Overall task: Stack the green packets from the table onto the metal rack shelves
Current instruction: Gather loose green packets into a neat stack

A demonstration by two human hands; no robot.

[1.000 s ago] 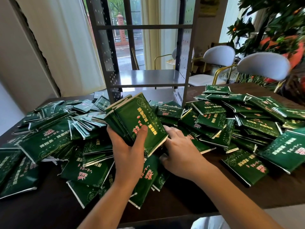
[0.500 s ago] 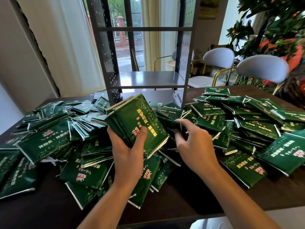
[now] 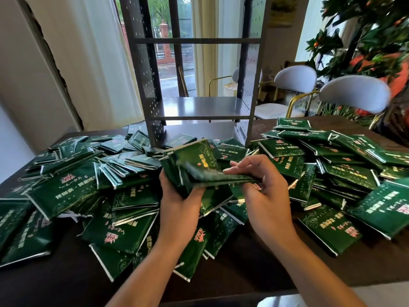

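Glossy green foil packets, flat and rectangular, sit gripped in the left hand; beside it, the right hand pinches another packet against them.

Open bay above the rack's bare middle shelf, walled by perforated side panels. Below, loose packets heaped across the counter, crowding the rack's feet.

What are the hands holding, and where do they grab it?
Left hand grips a stack of green packets by its lower edge. Right hand pinches a single packet at its right end.
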